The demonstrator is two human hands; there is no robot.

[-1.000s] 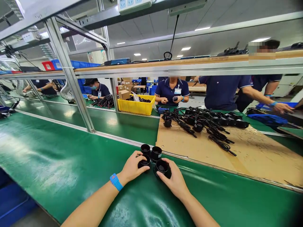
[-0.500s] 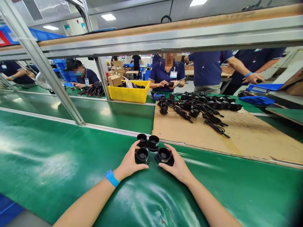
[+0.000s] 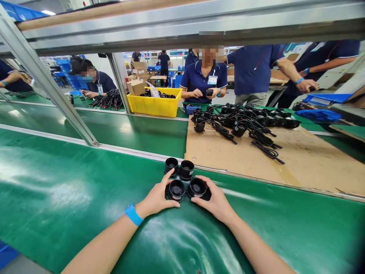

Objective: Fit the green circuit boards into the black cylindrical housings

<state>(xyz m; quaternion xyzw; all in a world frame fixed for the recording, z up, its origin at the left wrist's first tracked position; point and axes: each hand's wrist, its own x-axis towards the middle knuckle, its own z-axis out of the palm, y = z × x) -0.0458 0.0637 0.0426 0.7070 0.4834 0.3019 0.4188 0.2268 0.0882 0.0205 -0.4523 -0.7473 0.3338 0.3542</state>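
Four round black parts with open tops stand in two rows on the green work surface. My left hand, with a blue band at the wrist, curves around the front left part, thumb at its near side. My right hand is wrapped around the outer side of the front right part, thumb in front and fingers behind. The two front parts stand side by side. Behind them are the back left part and the back right part, close together.
A cardboard sheet bears a pile of black cabled parts. Beyond the metal rail stands a yellow bin. A slanted metal post rises at left. Several people work across the bench, one holding a black part.
The front left part has moved right, closer to the front right part. My left index finger now points further forward, near the back left part. The camera view has tilted down slightly.
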